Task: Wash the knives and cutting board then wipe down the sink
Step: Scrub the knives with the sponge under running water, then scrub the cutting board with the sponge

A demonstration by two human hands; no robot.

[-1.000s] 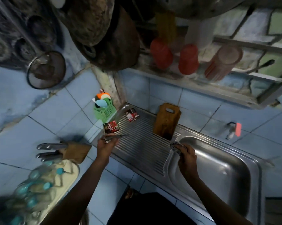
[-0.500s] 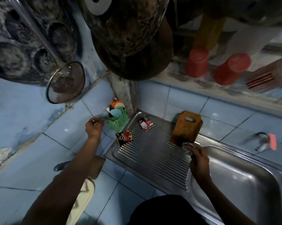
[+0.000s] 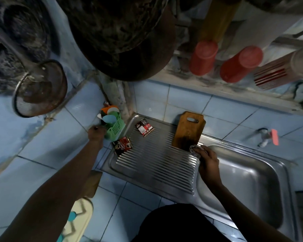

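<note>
**Right hand on the scrubber, cutting board just behind it**

Your right hand (image 3: pixel 209 160) rests on the rim between the ribbed drainboard (image 3: pixel 157 159) and the sink (image 3: pixel 248 182) basin, its fingers curled round a small grey scrubber (image 3: pixel 193 148). The cutting board (image 3: pixel 189 131) stands tilted against the blue tiled wall just beyond those fingers, its dark lower edge on the drainboard, close beside the scrubber; whether they touch is unclear.

Your left hand (image 3: pixel 96 134) is well apart, reaching to the green basket (image 3: pixel 115 129) in the corner, knuckles at its side. Its fingers look curled, but you cannot tell what, if anything, they hold.

Two red sachets (image 3: pixel 123 145) lie on the drainboard between your hands. The tap (image 3: pixel 267 136) juts from the wall past the basin.
</note>
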